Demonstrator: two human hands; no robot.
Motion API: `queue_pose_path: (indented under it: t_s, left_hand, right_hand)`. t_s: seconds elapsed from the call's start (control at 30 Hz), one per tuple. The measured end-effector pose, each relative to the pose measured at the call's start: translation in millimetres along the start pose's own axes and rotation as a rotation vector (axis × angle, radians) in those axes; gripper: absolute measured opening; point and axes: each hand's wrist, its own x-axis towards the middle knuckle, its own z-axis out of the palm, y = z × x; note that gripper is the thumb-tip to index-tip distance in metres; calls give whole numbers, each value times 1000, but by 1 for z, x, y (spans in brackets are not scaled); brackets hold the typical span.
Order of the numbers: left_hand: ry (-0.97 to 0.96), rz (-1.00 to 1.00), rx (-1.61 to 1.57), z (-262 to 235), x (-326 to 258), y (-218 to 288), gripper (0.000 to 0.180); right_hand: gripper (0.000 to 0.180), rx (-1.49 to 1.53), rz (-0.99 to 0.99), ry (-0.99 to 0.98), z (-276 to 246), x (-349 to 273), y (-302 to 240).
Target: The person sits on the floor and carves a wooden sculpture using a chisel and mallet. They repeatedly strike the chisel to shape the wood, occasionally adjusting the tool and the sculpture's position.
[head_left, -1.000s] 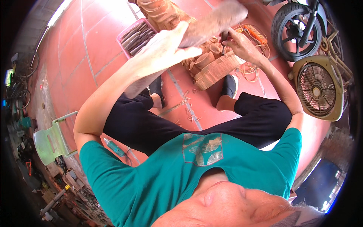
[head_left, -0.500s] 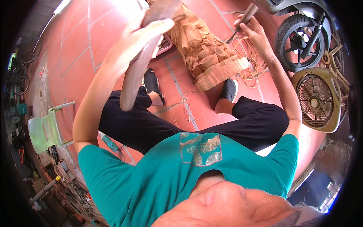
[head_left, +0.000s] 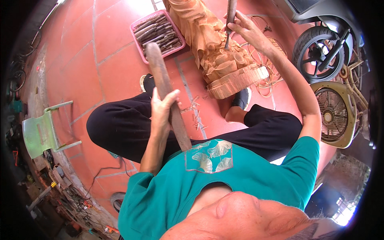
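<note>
Seen from above, a person in a teal shirt [head_left: 264, 172] and dark trousers [head_left: 120, 126] sits with knees spread over a red tiled floor [head_left: 76, 56]. The left hand [head_left: 163, 107] has its fingers clamped around a long wooden club [head_left: 163, 76], which slants across the view: its rounded upper end shows just below a pink basket [head_left: 176, 49] filled with wooden-handled tools [head_left: 157, 33], and its lower end reaches the patterned pocket [head_left: 210, 157] on the shirt. The right hand [head_left: 245, 29] has its fingers closed on a chisel [head_left: 231, 17], held nearly upright with the handle at the top and the thin metal tip pointing down at a wood carving [head_left: 222, 62]; whether the tip touches the wood is too small to tell. That carving lies beyond the feet, its folded, draped shapes running toward the top edge and its flat, rough-cut base facing the person. Pale wood chips [head_left: 197, 116] are scattered on the tiles between the feet. To the right are looped cords [head_left: 267, 84], a motorbike wheel [head_left: 320, 54] and a box fan [head_left: 329, 116]; to the left stands a pale green chair [head_left: 39, 135].
</note>
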Motion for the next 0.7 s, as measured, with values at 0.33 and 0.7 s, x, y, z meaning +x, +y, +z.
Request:
queue_pose_path:
  t_s: [0.33,0.7]
  left_hand:
    - [-52,-363,-233,5,9,-57,39]
    - [-9,-611,-334,15,6,-67,29]
  right_hand:
    - [44,78,247,72,7,-34,10]
    - [44,125,233,119,1,-36,16]
